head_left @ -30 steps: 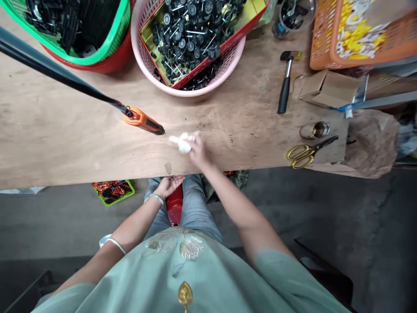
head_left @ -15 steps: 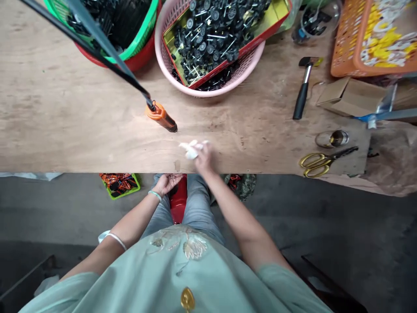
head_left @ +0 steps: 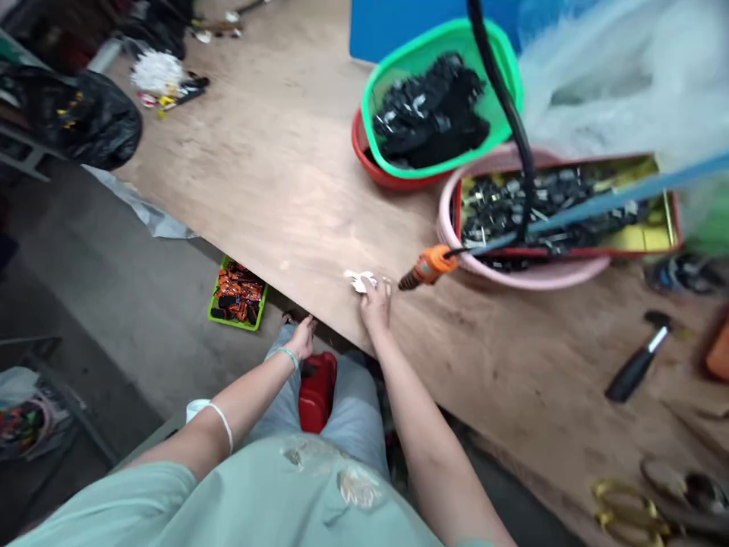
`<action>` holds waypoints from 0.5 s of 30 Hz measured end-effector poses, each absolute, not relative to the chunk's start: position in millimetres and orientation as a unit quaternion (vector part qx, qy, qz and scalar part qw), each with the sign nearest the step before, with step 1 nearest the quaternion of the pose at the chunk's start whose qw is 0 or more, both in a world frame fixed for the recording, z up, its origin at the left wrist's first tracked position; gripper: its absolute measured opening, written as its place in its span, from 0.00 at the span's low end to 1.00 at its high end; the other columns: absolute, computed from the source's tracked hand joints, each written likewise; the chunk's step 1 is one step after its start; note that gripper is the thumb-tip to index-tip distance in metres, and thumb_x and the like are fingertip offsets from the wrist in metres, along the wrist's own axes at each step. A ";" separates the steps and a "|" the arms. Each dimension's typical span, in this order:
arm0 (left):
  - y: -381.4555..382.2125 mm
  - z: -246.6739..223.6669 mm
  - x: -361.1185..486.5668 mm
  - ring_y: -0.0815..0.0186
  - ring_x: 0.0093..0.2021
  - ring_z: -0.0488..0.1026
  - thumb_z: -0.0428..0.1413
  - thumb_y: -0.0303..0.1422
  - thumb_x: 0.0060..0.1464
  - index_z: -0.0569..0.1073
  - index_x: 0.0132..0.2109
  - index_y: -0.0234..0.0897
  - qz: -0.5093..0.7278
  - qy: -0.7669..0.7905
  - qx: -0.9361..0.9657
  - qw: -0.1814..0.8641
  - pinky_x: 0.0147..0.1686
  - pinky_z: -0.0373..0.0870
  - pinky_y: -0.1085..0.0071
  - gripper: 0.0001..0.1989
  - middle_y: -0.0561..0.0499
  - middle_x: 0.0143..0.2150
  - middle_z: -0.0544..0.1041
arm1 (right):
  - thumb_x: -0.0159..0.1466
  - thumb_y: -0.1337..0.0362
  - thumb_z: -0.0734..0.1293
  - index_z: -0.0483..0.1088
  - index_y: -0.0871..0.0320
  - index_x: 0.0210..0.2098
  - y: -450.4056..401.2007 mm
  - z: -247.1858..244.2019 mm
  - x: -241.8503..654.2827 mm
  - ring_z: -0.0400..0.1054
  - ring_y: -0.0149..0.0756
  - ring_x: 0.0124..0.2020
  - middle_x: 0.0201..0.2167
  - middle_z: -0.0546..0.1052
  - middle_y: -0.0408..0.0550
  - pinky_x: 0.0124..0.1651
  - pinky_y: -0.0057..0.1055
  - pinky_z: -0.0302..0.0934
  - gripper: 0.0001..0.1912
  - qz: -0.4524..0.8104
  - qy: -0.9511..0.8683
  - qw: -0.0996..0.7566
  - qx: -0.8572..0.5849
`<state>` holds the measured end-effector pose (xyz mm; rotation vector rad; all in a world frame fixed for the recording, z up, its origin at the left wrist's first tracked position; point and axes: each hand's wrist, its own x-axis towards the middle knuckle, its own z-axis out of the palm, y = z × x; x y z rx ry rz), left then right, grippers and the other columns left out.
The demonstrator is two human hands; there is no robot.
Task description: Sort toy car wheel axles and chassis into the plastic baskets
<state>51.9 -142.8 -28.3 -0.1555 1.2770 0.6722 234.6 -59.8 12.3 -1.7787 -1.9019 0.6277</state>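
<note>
On the wooden table (head_left: 273, 159), near its front edge, my right hand (head_left: 376, 308) presses a crumpled white cloth or tissue (head_left: 360, 281) against the surface, fingers closed on it. Just right of that hand hangs an orange electric screwdriver (head_left: 428, 267) on a cord, its tip pointing left. My left hand (head_left: 304, 338) is low at the table's front edge, above my lap, holding nothing that I can see. Its fingers look stretched forward, though the view of them is partial. A red object (head_left: 317, 391) lies between my legs.
A green basket of black parts (head_left: 373, 140) sits in a red one. Beside it a pink basket (head_left: 447, 209) holds a tray of wheels and axles (head_left: 512, 209). A hammer (head_left: 638, 372) and gold-handled scissors (head_left: 629, 509) lie right. A lime basket of orange-black parts (head_left: 236, 295) stands on the floor.
My view has swung left, so the baskets and hammer sit further right. My right hand, still on the white cloth, is now closer to the screwdriver's tip. My left hand has turned from palm up.
</note>
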 end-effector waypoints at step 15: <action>-177.6 -40.8 -35.6 0.44 0.73 0.62 0.55 0.51 0.65 0.77 0.54 0.34 0.348 0.445 -0.223 0.794 0.69 0.60 0.50 0.25 0.31 0.69 0.69 | 0.60 0.60 0.65 0.71 0.16 0.56 -167.9 63.4 273.3 0.79 0.61 0.43 0.45 0.81 0.47 0.42 0.64 0.73 0.31 0.266 -0.792 0.102 -0.539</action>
